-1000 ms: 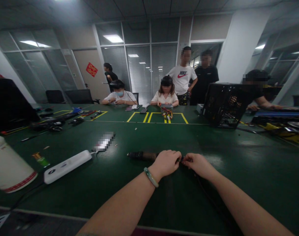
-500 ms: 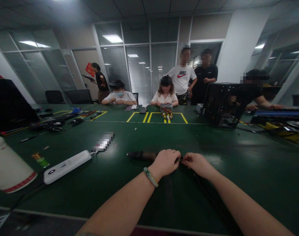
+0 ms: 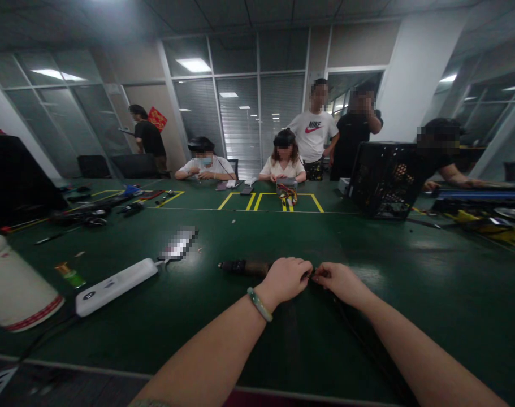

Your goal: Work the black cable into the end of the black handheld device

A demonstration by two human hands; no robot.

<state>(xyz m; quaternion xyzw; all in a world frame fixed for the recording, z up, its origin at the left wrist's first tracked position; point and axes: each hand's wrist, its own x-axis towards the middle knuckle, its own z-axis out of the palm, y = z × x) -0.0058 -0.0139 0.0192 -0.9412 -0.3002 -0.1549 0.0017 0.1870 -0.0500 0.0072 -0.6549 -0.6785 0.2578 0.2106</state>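
What looks like an electric screwdriver [image 3: 244, 267], dark with a brownish body, lies on the green table with its tip pointing left. My left hand [image 3: 286, 277], a green bangle at its wrist, is closed around the rear end, hiding that part. Just to the right, my right hand [image 3: 340, 284] pinches the end of a black cord [image 3: 354, 328], close against the back of the screwdriver. The fingertips of both hands nearly meet there. Whether the cord's end is inside the screwdriver is too small and dark to tell. The cord trails toward the table's near edge.
A white power strip [image 3: 117, 287], a phone [image 3: 178, 244], a small green bottle [image 3: 70, 275] and a white container [image 3: 17, 288] stand or lie at left. A black computer case [image 3: 382, 181] is at far right. Co-workers sit across the table [image 3: 223, 345].
My hands and the screwdriver have hardly moved. In the background, one standing person has moved left, and another has raised a hand to the head.
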